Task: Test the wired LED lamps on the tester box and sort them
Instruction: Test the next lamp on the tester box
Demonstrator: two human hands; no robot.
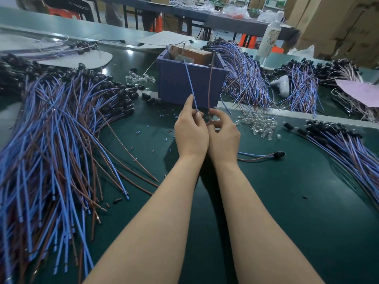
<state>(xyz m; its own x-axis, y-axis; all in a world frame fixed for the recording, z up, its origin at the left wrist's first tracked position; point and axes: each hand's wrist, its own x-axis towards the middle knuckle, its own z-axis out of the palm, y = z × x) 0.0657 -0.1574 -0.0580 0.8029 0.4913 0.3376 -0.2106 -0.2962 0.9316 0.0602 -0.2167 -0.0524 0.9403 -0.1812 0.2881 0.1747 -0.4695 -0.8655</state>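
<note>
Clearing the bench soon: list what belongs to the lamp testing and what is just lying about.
Job: tester box, blue wire in left hand, brown wire in right hand, wired lamp pile.
Lying about: white bottle, pink paper, cardboard boxes.

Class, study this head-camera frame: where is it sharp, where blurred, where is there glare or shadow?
Head view: left hand, right hand, blue wire and brown wire are sharp; the white bottle and cartons, top right, are smeared; glare spots the green mat, back left; soft shadow between the forearms.
</note>
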